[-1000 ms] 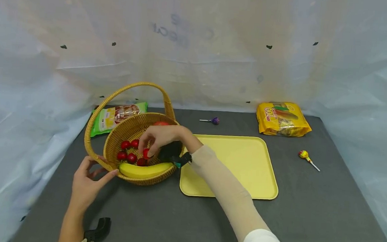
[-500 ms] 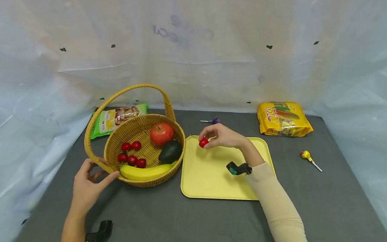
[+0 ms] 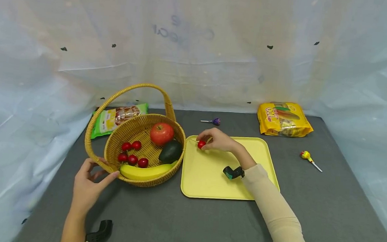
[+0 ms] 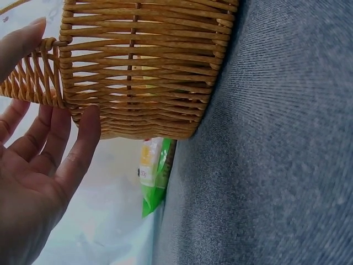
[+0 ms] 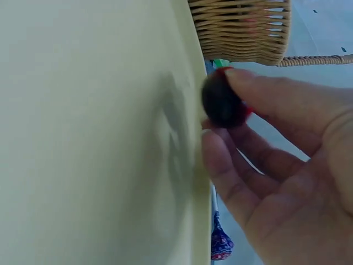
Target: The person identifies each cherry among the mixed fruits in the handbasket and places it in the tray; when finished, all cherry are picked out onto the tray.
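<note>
The right hand (image 3: 219,141) pinched a small red cherry (image 3: 201,144) in a narrow grip, low over the yellow tray's (image 3: 209,182) far left corner. The left hand (image 3: 88,183) lay with fingers straight against the wicker basket's (image 3: 111,145) near rim, gripping nothing. In the basket sat five more cherries (image 3: 132,152), an apple (image 3: 161,133), an avocado (image 3: 170,151) and a banana (image 3: 142,171).

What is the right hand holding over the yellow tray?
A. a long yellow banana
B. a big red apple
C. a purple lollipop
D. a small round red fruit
D: the right hand pinches a small round red fruit in its fingers just above the flat yellow plastic tray, near the corner closest to the woven wicker basket.
</note>
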Available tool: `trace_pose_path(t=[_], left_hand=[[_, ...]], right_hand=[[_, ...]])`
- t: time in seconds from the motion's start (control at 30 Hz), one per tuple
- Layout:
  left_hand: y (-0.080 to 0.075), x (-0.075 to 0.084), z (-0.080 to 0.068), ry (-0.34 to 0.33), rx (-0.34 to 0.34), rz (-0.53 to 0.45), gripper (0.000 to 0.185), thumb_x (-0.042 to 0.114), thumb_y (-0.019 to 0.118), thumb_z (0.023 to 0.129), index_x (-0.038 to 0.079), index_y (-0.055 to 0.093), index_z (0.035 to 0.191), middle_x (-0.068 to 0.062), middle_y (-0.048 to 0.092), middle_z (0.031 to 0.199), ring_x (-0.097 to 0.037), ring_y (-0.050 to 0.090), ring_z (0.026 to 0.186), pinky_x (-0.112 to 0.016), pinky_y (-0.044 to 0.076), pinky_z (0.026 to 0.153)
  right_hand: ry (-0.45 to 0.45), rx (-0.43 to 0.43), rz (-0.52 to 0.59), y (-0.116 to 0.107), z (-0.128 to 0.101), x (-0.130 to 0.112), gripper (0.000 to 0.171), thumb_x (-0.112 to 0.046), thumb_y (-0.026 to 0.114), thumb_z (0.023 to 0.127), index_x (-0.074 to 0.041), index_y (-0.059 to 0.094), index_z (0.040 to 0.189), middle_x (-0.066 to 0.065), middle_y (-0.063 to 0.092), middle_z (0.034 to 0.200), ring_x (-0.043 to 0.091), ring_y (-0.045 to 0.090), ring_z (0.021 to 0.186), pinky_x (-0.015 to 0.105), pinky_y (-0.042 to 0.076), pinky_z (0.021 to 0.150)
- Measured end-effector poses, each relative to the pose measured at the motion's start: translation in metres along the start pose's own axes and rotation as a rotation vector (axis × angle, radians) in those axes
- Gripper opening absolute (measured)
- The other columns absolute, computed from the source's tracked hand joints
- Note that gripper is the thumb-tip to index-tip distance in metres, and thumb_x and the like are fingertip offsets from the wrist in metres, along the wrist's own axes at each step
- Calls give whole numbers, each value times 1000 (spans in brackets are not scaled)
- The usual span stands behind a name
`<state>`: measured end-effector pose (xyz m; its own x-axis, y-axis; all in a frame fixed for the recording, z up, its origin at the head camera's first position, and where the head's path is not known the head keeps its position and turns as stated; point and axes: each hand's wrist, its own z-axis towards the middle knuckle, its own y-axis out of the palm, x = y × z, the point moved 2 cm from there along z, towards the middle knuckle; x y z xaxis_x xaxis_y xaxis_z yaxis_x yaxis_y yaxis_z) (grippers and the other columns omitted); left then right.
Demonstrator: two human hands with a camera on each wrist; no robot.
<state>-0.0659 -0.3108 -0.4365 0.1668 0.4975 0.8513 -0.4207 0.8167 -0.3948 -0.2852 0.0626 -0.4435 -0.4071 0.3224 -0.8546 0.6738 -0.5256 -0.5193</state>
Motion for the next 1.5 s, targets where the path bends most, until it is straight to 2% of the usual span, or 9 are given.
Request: trace_pose_path(t=[0.23, 0.47, 0.77, 0.9, 1.07, 1.17, 1.3, 1.43, 1.5], left_hand=[[-1, 0, 2, 34, -9, 0, 53, -12, 82, 74, -4, 58, 120, -13, 58, 113, -12, 57, 106, -13, 53, 81], [1, 1, 1, -4, -1, 23, 52, -10, 83, 75, -3, 57, 119, -10, 58, 113, -9, 56, 107, -11, 52, 82], [3, 1, -1, -18, -2, 14, 52, -9, 82, 75, -2, 57, 120, -9, 58, 114, -11, 56, 106, -11, 51, 81], [3, 1, -1, -15, -2, 21, 52, -10, 83, 75, -3, 57, 120, -10, 58, 114, -10, 56, 106, -12, 52, 81], [0, 2, -3, 7, 9, 15, 50, -11, 82, 75, -3, 58, 118, -12, 59, 113, -9, 57, 104, -12, 52, 81], [-1, 2, -3, 29, 14, 13, 51, -13, 82, 73, -5, 58, 117, -13, 59, 112, -10, 58, 104, -12, 53, 80], [-2, 0, -2, 48, 35, 22, 52, -13, 83, 72, -5, 58, 117, -13, 59, 112, -10, 58, 103, -12, 53, 79], [0, -1, -1, 63, 46, 19, 53, -13, 83, 71, -6, 59, 118, -13, 59, 111, -10, 57, 103, -11, 53, 78], [1, -1, -1, 76, 41, 7, 53, -15, 82, 71, -8, 58, 117, -15, 59, 111, -11, 58, 103, -11, 53, 78]], right_hand=[[-20, 81, 16, 16, 1, 8, 26, -3, 77, 86, 4, 69, 110, 12, 66, 103, 25, 65, 88, 33, 58, 78], [-9, 88, -11, 29, 3, 13, 22, -6, 81, 84, -1, 72, 104, 6, 67, 93, 16, 55, 72, 25, 48, 64], [-2, 83, -11, 30, -1, 11, 24, -9, 80, 86, 1, 72, 106, 11, 66, 99, 16, 60, 74, 26, 52, 66], [-41, 123, -45, 20, -2, -3, 31, -14, 77, 89, 3, 69, 115, 16, 64, 105, 19, 59, 76, 27, 52, 68], [-184, 186, 20, 13, 20, -52, 29, -11, 73, 92, 4, 67, 117, 16, 66, 103, 20, 55, 73, 29, 48, 66], [-259, 43, 66, 23, 47, -91, 29, -9, 70, 94, 4, 66, 119, 16, 68, 106, 18, 62, 84, 29, 54, 75], [-286, -298, 0, 52, 87, -133, 34, -7, 69, 94, 1, 63, 127, 15, 66, 117, 22, 63, 106, 26, 53, 90], [-171, -620, -162, 85, 116, -150, 43, -9, 70, 94, -2, 59, 135, 11, 60, 132, 24, 55, 122, 19, 48, 95], [-92, -722, -238, 98, 125, -149, 48, -12, 71, 94, -4, 57, 139, 9, 57, 138, 20, 52, 126, 17, 46, 95]])
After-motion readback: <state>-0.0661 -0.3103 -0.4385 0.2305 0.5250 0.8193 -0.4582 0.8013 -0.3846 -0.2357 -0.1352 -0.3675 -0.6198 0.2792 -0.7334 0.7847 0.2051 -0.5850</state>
